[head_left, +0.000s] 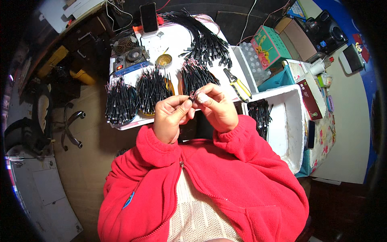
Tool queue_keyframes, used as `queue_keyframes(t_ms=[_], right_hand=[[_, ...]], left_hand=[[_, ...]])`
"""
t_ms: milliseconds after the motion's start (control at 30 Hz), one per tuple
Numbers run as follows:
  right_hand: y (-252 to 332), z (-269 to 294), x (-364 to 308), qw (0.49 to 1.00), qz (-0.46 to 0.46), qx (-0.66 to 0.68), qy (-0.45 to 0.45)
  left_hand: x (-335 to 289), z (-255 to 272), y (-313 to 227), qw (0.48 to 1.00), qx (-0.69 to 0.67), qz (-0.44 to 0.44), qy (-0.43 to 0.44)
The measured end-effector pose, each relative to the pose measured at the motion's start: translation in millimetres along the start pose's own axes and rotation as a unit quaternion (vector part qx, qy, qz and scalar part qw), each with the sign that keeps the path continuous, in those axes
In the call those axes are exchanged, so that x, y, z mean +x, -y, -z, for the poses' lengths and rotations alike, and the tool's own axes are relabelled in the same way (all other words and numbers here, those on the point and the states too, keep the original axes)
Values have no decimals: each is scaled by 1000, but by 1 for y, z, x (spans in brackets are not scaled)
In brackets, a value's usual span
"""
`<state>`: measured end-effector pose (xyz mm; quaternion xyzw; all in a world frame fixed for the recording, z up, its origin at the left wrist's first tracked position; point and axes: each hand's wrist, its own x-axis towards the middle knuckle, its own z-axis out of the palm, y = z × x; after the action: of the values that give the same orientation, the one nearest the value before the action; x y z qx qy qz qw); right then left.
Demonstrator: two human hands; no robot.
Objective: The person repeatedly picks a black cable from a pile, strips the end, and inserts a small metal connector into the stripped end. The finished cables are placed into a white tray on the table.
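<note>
My left hand [171, 117] and my right hand [221, 109] meet in front of my chest, at the near edge of the white table. Thumb and forefinger of both are pinched together over a small black cable end [192, 99], mostly hidden by the fingers. Just beyond my hands stand dense bundles of short black cables: a left bundle [121, 101], a middle bundle [154, 89] and a right bundle [197, 76]. Thin bare or reddish wire ends stick up from them. A yellow-handled wire stripper [238, 84] lies to the right of my right hand.
At the table's back lie a long heap of black cables [201, 34], a phone [149, 18], a blue soldering device [131, 60] and a small round tin [164, 60]. On the right, a white foam box [296, 121] holds more cables. An office chair [36, 117] stands left.
</note>
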<state>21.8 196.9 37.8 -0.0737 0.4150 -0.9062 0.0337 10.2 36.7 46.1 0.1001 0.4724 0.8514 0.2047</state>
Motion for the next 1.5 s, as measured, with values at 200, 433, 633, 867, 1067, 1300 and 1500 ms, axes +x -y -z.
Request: queue_keyframes(t_ms=[200, 433, 633, 867, 1067, 1300, 1500], right_hand=[[-5, 5, -7, 982, -119, 148, 12], [4, 5, -4, 973, -144, 156, 85], [6, 10, 2, 978, -163, 103, 77], [-17, 6, -3, 938, -247, 242, 8], [-20, 17, 9, 961, -214, 173, 31], [-28, 15, 19, 976, -187, 114, -20], [-43, 20, 20, 984, -156, 64, -52]], left_hand=[[-6, 0, -1, 999, -22, 33, 17], [-7, 0, -2, 998, 28, 35, 34], [-4, 4, -7, 996, 71, 15, 51], [-1, 10, 1, 999, 29, 23, 16], [5, 23, 0, 998, 37, 53, 14], [17, 32, 0, 993, -11, 114, 11], [22, 38, 5, 992, 0, 126, -22]])
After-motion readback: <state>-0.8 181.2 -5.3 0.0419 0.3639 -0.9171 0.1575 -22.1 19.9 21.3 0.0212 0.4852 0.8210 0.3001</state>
